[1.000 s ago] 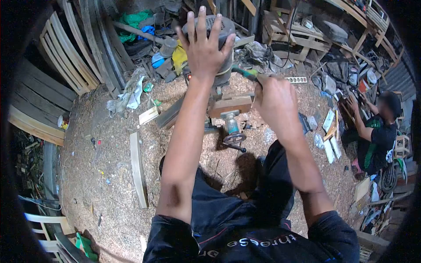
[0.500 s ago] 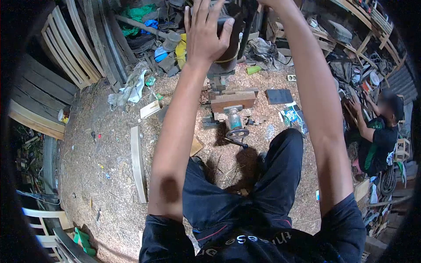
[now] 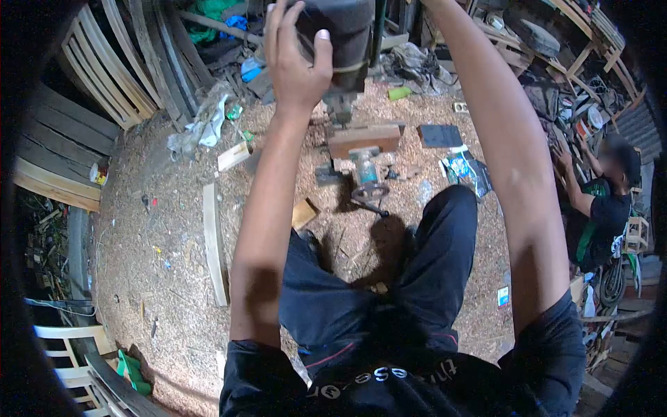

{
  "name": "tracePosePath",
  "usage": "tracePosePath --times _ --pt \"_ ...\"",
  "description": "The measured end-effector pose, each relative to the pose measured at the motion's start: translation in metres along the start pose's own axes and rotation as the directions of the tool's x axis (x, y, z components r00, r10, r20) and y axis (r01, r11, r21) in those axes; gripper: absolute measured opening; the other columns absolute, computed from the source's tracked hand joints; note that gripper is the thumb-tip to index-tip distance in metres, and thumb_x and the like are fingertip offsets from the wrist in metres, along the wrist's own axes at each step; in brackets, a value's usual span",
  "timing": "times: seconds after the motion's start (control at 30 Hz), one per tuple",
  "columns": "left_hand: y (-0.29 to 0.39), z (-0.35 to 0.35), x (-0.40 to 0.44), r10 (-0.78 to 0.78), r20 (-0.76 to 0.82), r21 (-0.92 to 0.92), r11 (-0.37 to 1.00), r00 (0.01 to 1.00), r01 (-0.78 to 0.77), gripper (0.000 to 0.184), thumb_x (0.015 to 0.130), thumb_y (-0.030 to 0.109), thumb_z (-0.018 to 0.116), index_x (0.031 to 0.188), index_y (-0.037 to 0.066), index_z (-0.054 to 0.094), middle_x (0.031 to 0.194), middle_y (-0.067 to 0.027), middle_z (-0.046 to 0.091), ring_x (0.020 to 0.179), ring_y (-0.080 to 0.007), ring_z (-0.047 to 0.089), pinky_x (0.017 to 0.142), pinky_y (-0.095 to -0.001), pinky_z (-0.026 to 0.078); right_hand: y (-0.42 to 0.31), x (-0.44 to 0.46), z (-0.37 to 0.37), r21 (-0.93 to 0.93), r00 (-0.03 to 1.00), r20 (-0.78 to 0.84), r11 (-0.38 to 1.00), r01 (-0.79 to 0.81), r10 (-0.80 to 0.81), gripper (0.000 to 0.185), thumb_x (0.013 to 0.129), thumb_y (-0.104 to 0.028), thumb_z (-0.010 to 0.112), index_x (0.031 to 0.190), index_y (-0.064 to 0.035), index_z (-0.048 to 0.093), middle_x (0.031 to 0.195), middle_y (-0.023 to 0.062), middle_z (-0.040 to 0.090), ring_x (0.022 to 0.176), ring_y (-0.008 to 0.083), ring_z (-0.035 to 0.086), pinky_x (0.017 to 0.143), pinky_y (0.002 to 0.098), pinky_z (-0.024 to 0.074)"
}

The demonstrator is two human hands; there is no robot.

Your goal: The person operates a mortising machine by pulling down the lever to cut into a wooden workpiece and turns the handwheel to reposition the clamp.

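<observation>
My left hand (image 3: 300, 69) is raised with fingers and thumb spread, at the left side of a dark, rounded machine housing (image 3: 340, 35). Its thumb overlaps the housing's edge in view; whether it touches is unclear. My right arm (image 3: 497, 118) reaches up past the top edge, so the right hand is out of sight. Beneath the housing, a reddish-brown wooden block (image 3: 365, 142) sits at the machine's base, against a greenish clamp with a handwheel (image 3: 370, 193) and crank on the near side.
Wood shavings cover the floor (image 3: 167, 229). A long pale board (image 3: 215, 243) lies left of my legs, and a dark flat block (image 3: 439, 136) lies right of the machine. Planks (image 3: 104, 62) lean at the left. A co-worker (image 3: 604, 201) sits at the right.
My left hand has shifted left and down, from in front of the housing to its side. More of the housing shows. The view has tilted slightly, and the right hand stays out of frame.
</observation>
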State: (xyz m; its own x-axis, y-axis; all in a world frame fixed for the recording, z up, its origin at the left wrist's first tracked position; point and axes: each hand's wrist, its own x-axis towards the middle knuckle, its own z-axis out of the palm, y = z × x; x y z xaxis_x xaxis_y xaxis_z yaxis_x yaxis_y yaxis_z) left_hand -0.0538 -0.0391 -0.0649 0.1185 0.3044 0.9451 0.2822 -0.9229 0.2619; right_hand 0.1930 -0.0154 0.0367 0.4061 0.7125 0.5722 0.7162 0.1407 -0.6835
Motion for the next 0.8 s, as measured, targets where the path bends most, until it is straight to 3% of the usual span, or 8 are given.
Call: tracePosePath --times 0.1,0.17,0.3,0.33,0.37,0.4,0.53,0.8 --pt "0.007 -0.016 -0.057 -0.153 -0.029 -0.044 0.987 0.988 0.152 0.045 0.092 0.016 0.059 0.132 -0.002 0.051 0.143 -0.0217 0.048 0.139 -0.0369 0.04 0.116 -0.0464 0.029 0.066 -0.04 0.012 -0.027 0.964 -0.174 0.979 0.2 -0.202 0.065 0.094 -0.054 0.062 0.117 0.0067 0.063 0.088 0.0157 0.072 0.078 0.0282 0.07 0.074 0.0413 0.0529" --pt "0.006 -0.021 -0.118 -0.289 -0.018 -0.137 0.949 0.957 0.284 0.042 0.092 0.014 0.058 0.13 -0.003 0.051 0.136 -0.0215 0.051 0.133 -0.0361 0.045 0.113 -0.0465 0.032 0.091 -0.113 0.008 0.004 0.94 -0.143 0.95 0.313 -0.309 0.024 0.093 -0.022 0.067 0.098 0.0014 0.071 0.081 0.0135 0.073 0.071 0.0202 0.069 0.066 0.0348 0.0537" --pt "0.01 -0.021 -0.263 -0.656 0.26 -0.003 0.733 0.709 0.68 0.033 0.095 0.007 0.057 0.128 0.002 0.055 0.128 -0.0143 0.059 0.122 -0.0284 0.054 0.108 -0.0412 0.038 0.158 -0.285 0.025 -0.059 0.914 0.078 0.918 -0.393 0.397 0.041 0.092 -0.034 0.069 0.106 0.0039 0.071 0.099 0.0195 0.074 0.089 0.027 0.072 0.076 0.0389 0.0542" --pt "0.008 -0.02 -0.3 -0.741 0.314 0.011 0.628 0.594 0.778 0.032 0.095 0.006 0.057 0.127 0.002 0.055 0.126 -0.0141 0.06 0.121 -0.0278 0.055 0.106 -0.0404 0.04 0.217 -0.332 0.039 0.047 0.904 0.223 0.922 -0.383 0.364 0.041 0.091 -0.035 0.069 0.103 0.0046 0.071 0.097 0.0219 0.073 0.09 0.0296 0.072 0.077 0.0403 0.0542" --pt "0.007 -0.018 -0.33 -0.804 0.362 0.03 0.516 0.472 0.856 0.03 0.096 0.005 0.056 0.126 0.001 0.056 0.124 -0.014 0.061 0.12 -0.0271 0.057 0.105 -0.0396 0.042 0.29 -0.39 0.07 0.046 0.814 0.191 0.824 -0.565 0.548 0.029 0.091 -0.026 0.07 0.089 0.0031 0.07 0.074 0.0064 0.068 0.061 0.0099 0.061 0.052 0.0278 0.0447" --pt "0.011 -0.017 -0.352 -0.815 0.378 0.065 0.496 0.439 0.866 0.03 0.095 0.004 0.055 0.124 -0.001 0.056 0.122 -0.0163 0.062 0.117 -0.0281 0.058 0.103 -0.0388 0.043 0.324 -0.431 0.088 -0.149 0.68 0.185 0.704 -0.695 0.71 0.023 0.087 -0.021 0.07 0.083 0.0017 0.071 0.073 0.0071 0.068 0.058 0.0122 0.061 0.048 0.0295 0.0456" --pt "0.016 0.0 -0.432 -0.794 0.488 -0.013 0.408 0.362 0.913 0.032 0.096 0.002 0.052 0.127 -0.002 0.057 0.123 -0.019 0.063 0.116 -0.028 0.06 0.102 -0.0366 0.045 0.336 -0.497 0.134 -0.244 0.355 0.438 0.489 -0.837 0.826 0.038 0.081 -0.033 0.07 0.097 0.0017 0.072 0.092 0.0219 0.073 0.088 0.0348 0.072 0.08 0.0433 0.0543" --pt "0.031 0.004 -0.421 -0.794 0.546 0.091 0.373 0.267 0.923 0.049 0.095 -0.003 0.048 0.143 0.005 0.049 0.135 -0.0151 0.058 0.126 -0.0261 0.056 0.105 -0.0359 0.042 0.39 -0.613 0.183 -0.395 0.417 0.415 0.573 -0.718 0.809 0.063 0.085 -0.033 0.076 0.132 0.004 0.057 0.111 0.0228 0.07 0.102 0.0312 0.069 0.087 0.0383 0.0531"
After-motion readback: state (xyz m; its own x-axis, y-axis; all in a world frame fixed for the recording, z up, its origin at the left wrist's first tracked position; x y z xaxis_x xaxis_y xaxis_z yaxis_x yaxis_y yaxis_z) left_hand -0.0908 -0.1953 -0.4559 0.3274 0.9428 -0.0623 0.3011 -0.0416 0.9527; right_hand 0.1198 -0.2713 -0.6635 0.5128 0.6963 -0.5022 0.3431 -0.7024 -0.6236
